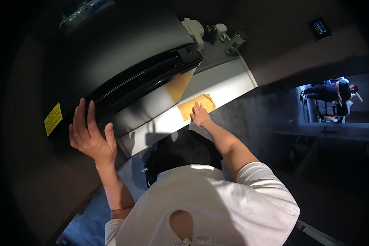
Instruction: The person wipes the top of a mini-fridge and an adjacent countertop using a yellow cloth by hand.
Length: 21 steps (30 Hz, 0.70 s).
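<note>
My right hand [200, 115] rests on a folded yellow cloth [194, 106], its fingers spread over the cloth's near part. The cloth lies flat on a narrow white ledge [233, 75], in front of a large dark appliance with a glossy black front edge [147, 72]. Raised at the left, my left hand [93, 135] has its fingers extended and holds nothing. It is near the left end of the appliance, close to a yellow label [53, 119] bearing writing. Whether it touches the appliance I cannot tell.
A pale lidded container [193, 28], a small white item [221, 29] and a grey cylindrical device [235, 42] stand behind the ledge's right part. A lit panel [319, 28] is on the brown surface at upper right. Far right, a person [332, 90] stands beyond an opening.
</note>
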Motion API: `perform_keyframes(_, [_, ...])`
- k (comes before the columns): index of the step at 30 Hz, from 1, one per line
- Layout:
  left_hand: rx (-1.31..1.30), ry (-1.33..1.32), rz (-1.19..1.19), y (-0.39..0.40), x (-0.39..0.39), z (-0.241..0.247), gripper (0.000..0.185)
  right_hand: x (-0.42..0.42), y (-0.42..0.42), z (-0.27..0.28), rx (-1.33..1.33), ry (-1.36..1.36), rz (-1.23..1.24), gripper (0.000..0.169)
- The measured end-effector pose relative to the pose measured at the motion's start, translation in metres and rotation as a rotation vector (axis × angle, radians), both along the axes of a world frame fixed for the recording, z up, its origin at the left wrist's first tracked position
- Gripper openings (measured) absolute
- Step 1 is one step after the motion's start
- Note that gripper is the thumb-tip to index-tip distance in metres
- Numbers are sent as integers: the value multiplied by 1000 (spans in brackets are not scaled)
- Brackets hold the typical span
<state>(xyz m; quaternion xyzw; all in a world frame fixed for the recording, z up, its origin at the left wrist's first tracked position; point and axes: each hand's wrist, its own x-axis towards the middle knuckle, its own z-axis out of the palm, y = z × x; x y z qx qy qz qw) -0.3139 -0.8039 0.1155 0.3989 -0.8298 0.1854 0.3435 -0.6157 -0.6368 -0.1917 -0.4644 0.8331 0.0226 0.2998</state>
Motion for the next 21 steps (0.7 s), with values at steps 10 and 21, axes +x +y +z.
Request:
perform_keyframes(10, [-6,6,7,0,0,-1,49,48,16,-7,-120,28,417,48])
perform_keyframes(21, [-51,334,85,15,-50,9,52,-4,17,1,-356,7,516,56])
